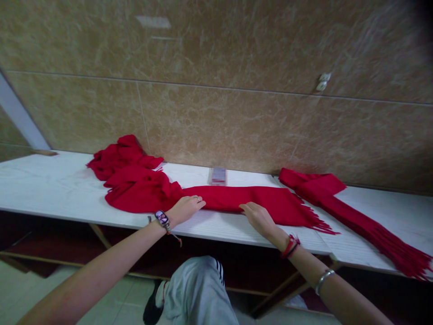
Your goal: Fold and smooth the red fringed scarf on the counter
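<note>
A red fringed scarf (237, 197) lies along a white bench top, folded into a long flat strip toward the right and bunched up at its left end. My left hand (187, 208), with a watch at the wrist, is closed on the front edge of the strip where the bunched part begins. Farther right, my right hand (259, 219) has its fingers closed at the same front edge; the fingertips are partly hidden. The fringe of this scarf spreads out to the right of my right hand.
A second red scarf (358, 221) lies folded over on the right, its fringe near the front edge. More red cloth (125, 155) is heaped at the back left. Behind the strip, a small packet (218, 176) sits near the tiled wall (216, 122). Dark shelves lie under the bench top (43, 185).
</note>
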The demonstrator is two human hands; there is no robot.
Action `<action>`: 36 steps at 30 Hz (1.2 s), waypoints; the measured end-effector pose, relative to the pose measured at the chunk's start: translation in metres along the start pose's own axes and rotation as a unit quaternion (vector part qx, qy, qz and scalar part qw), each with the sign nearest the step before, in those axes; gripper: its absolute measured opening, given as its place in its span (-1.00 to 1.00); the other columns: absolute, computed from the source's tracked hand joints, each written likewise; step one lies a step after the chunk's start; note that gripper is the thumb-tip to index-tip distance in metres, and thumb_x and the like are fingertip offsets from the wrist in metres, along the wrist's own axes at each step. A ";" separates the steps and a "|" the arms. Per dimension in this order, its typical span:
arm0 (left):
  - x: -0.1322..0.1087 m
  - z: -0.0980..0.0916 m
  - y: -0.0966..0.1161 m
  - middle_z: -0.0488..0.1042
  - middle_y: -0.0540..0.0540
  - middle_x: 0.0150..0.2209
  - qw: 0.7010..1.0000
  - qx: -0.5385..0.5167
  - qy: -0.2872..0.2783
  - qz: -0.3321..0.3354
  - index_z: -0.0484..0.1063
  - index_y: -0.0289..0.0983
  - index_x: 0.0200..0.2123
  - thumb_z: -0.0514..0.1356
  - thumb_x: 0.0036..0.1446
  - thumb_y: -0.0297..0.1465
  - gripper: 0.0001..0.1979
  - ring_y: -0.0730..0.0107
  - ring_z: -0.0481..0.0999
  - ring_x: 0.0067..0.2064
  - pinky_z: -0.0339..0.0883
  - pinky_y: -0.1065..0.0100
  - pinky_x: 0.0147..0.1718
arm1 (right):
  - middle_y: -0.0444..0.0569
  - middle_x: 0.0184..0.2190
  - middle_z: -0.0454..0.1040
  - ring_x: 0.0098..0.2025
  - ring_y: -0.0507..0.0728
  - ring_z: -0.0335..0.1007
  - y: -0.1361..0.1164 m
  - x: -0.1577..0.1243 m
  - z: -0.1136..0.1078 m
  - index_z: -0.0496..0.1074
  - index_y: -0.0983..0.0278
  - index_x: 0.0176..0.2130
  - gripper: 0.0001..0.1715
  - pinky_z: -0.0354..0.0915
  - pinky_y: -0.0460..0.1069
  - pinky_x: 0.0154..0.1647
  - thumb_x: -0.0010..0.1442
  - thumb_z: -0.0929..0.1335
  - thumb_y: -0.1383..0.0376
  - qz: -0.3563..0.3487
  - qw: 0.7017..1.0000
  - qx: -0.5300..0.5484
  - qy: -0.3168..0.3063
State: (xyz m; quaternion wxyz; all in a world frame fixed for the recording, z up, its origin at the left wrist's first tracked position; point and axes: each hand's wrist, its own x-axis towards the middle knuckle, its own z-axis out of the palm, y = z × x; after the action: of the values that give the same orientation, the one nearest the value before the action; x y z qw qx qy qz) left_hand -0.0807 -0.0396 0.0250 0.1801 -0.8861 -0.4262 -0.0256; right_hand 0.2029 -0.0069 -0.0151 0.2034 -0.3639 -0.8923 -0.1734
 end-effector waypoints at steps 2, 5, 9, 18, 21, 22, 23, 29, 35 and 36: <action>0.001 -0.001 0.001 0.39 -0.09 -0.28 1.000 -0.009 0.004 -0.001 0.34 -0.29 -0.21 -0.04 0.17 -0.62 -0.77 0.37 0.39 -0.23 0.26 0.41 -0.28 | 0.00 -0.44 0.41 -0.39 0.09 0.30 0.002 -0.002 -0.001 0.40 0.33 -0.29 -0.76 0.21 -0.07 -0.38 0.19 0.18 0.49 -0.016 1.000 0.005 0.002; -0.002 0.000 0.003 0.37 -0.10 -0.29 1.000 -0.017 -0.002 0.007 0.35 -0.30 -0.23 -0.04 0.16 -0.62 -0.77 0.35 0.37 -0.24 0.25 0.39 -0.26 | -0.01 -0.49 0.39 -0.41 0.10 0.29 0.002 -0.005 -0.006 0.42 0.32 -0.38 -0.75 0.23 -0.04 -0.38 0.20 0.19 0.46 -0.051 0.999 -0.002 0.004; -0.007 0.002 0.003 0.36 -0.12 -0.25 0.999 -0.035 -0.013 0.035 0.36 -0.28 -0.18 -0.05 0.13 -0.65 -0.70 0.31 0.34 -0.15 0.24 0.37 -0.19 | 0.03 -0.40 0.45 -0.34 0.12 0.35 0.002 -0.012 -0.009 0.45 0.33 -0.32 -0.74 0.30 -0.02 -0.32 0.18 0.20 0.48 -0.076 0.997 0.018 0.007; 0.019 -0.014 0.003 0.30 -0.11 -0.01 0.977 -0.193 -0.049 0.081 0.35 -0.23 -0.03 0.07 0.15 -0.40 -0.70 0.32 0.28 0.01 0.12 0.35 0.03 | 0.11 -0.08 0.43 -0.04 0.14 0.34 0.005 -0.025 -0.006 0.42 0.34 -0.10 -0.62 0.32 0.04 -0.06 0.19 0.15 0.51 -0.098 0.994 0.055 -0.010; 0.039 0.000 0.014 0.29 -0.09 0.06 0.975 -0.208 -0.014 0.081 0.37 -0.24 -0.05 -0.06 0.25 -0.37 -0.71 0.36 0.19 0.11 0.00 0.36 0.11 | 0.11 -0.16 0.45 -0.13 0.15 0.38 0.003 -0.024 -0.010 0.44 0.32 -0.15 -0.67 0.36 0.05 -0.14 0.22 0.16 0.44 -0.092 0.994 0.050 0.000; 0.043 0.006 0.018 0.29 -0.07 0.07 0.975 -0.207 -0.012 0.083 0.36 -0.23 -0.04 -0.06 0.25 -0.36 -0.70 0.36 0.17 0.13 -0.02 0.34 0.12 | 0.10 -0.22 0.46 -0.18 0.14 0.39 0.002 -0.024 -0.011 0.45 0.32 -0.16 -0.68 0.37 0.04 -0.18 0.22 0.17 0.43 -0.089 0.995 0.052 -0.004; 0.046 0.012 0.021 0.28 -0.06 0.08 0.975 -0.205 -0.013 0.083 0.34 -0.21 -0.02 -0.05 0.25 -0.35 -0.70 0.35 0.15 0.14 -0.02 0.33 0.12 | 0.09 -0.28 0.47 -0.23 0.13 0.39 0.002 -0.023 -0.012 0.45 0.33 -0.17 -0.69 0.38 0.02 -0.22 0.22 0.17 0.43 -0.089 0.994 0.055 -0.011; 0.046 0.013 0.031 0.09 -0.06 0.21 0.971 -0.214 -0.110 -0.013 0.13 -0.10 0.14 -0.06 0.22 -0.25 -0.59 0.11 0.01 0.21 -0.07 -0.02 0.10 | 0.07 -0.24 0.46 -0.18 0.12 0.37 0.004 -0.024 -0.006 0.44 0.30 -0.14 -0.67 0.36 0.02 -0.16 0.21 0.17 0.44 -0.061 0.994 0.089 -0.030; 0.078 0.000 0.040 -0.11 -0.01 0.27 0.953 -0.244 -0.177 0.032 0.07 -0.11 0.17 -0.12 0.23 -0.26 -0.56 0.15 -0.20 0.27 -0.24 -0.12 0.12 | 0.10 -0.03 0.39 0.01 0.15 0.29 0.007 -0.026 0.005 0.38 0.30 -0.05 -0.63 0.26 0.12 0.01 0.20 0.16 0.42 -0.025 0.991 0.126 -0.041; 0.083 0.004 0.040 -0.11 -0.02 0.27 0.953 -0.246 -0.175 0.014 0.04 -0.11 0.19 -0.15 0.24 -0.22 -0.55 0.12 -0.19 0.27 -0.24 -0.15 0.11 | 0.11 -0.01 0.38 0.04 0.16 0.27 0.007 -0.025 0.006 0.37 0.30 -0.03 -0.62 0.24 0.13 0.03 0.20 0.16 0.41 -0.027 0.991 0.123 -0.045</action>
State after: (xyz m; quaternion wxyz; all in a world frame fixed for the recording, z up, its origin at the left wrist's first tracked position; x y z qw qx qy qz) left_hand 0.0025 0.0009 0.0265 -0.1203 -0.8993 -0.4195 0.0286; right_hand 0.2230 -0.0141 -0.0319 0.2017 -0.3190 -0.9246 -0.0514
